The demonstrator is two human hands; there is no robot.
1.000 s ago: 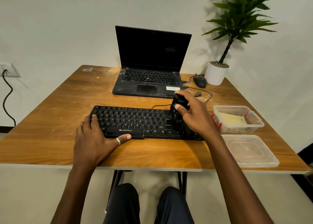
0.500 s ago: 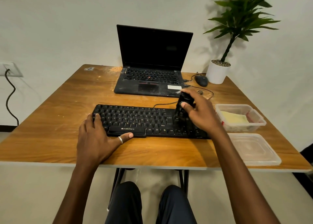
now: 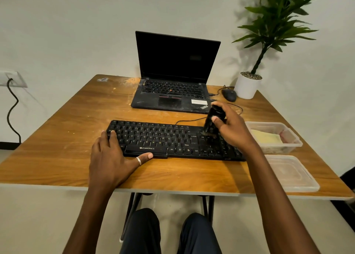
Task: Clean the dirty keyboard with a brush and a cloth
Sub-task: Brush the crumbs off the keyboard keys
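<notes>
While your left hand (image 3: 111, 161) lies flat on left end of keyboard (image 3: 163, 138), grip empty, your right hand (image 3: 234, 132) wraps grip round black brush (image 3: 208, 126), bristles on right-side keys.

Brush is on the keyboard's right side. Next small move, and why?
Probably sweep the brush leftward along the key rows: the right hand holds its bristles on the right-hand keys of the keyboard, the left hand rests on its left end, and the rows between are uncovered.

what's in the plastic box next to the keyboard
A yellow cloth lies inside the plastic box. A reddish patch beside it is too blurred to name. Anything beneath the cloth is covered.
</notes>
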